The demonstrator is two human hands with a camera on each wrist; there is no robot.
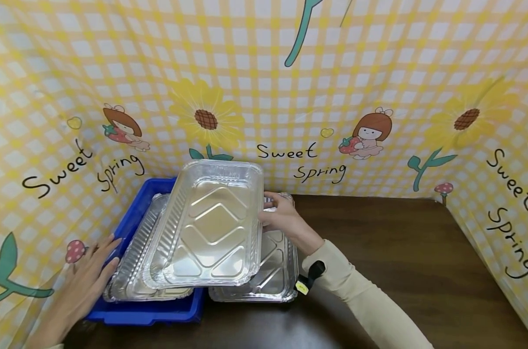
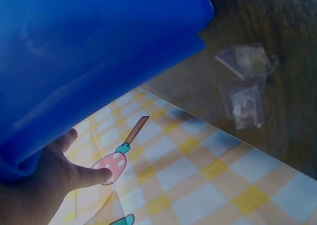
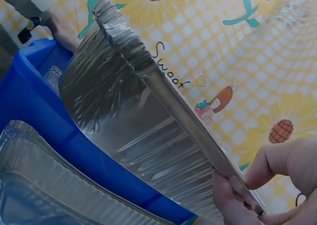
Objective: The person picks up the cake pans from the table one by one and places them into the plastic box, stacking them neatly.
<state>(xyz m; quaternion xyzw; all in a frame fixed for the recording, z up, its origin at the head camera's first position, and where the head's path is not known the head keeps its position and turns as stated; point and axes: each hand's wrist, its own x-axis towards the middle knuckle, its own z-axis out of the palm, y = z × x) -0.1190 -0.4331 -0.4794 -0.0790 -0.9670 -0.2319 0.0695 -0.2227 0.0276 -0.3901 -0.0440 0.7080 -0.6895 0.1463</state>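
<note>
A shiny foil tray [image 1: 220,220] is pinched at its right rim between the thumb and fingers of my right hand [image 1: 283,213]. It is tilted, over the right side of the blue bin [image 1: 148,317]. In the right wrist view, the right hand [image 3: 282,178] grips the rim of the foil tray [image 3: 129,106], and its ribbed side shows. Inside the bin lies another foil tray [image 1: 126,276], partly hidden under the held one. My left hand [image 1: 89,274] lies along the bin's left edge with fingers extended. The left wrist view shows that hand [image 2: 54,178] against the blue bin [image 2: 94,51].
To the right of the bin, a further foil tray [image 1: 274,278] rests on the dark wooden table [image 1: 377,252]. Yellow checked cloth [image 1: 264,97] hangs around the back and sides. Small clear plastic pieces [image 2: 242,103] show on the wooden surface in the left wrist view.
</note>
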